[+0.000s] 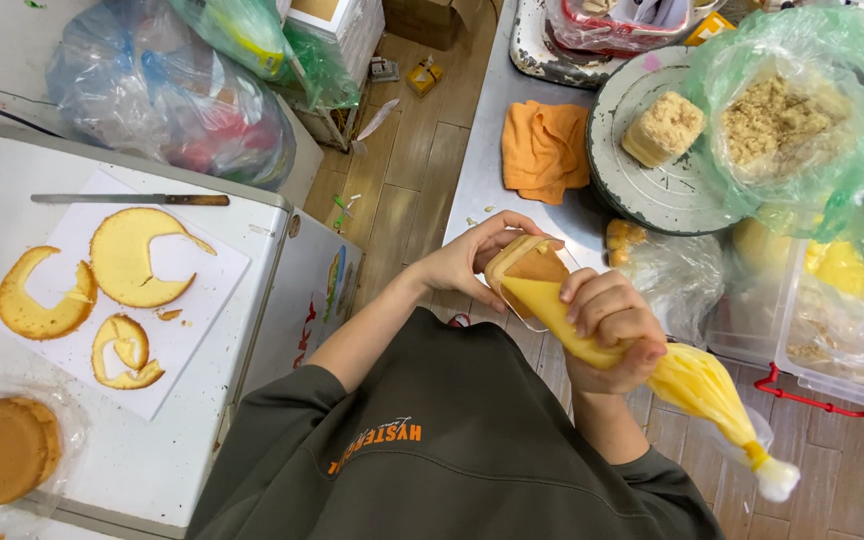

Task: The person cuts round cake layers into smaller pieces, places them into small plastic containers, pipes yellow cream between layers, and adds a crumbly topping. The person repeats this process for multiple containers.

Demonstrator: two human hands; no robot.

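My left hand (472,258) holds a small clear plastic cup (530,268) lined with cake, tilted toward me over the steel table edge. A piping bag (692,385) full of yellow cream is squeezed in my right hand (610,330), its tip inside the cup. The tied tail of the bag hangs down to the lower right. My dark green sleeves fill the bottom of the view.
On the steel table (482,170) are an orange cloth (544,148), a round turntable (652,185) with a crumb-coated cake block (664,127), and a green bag of crumbs (787,120). To the left, a white appliance top (202,330) carries cut sponge rings (137,258), a knife (132,199) and bagged sponge rounds (2,450).
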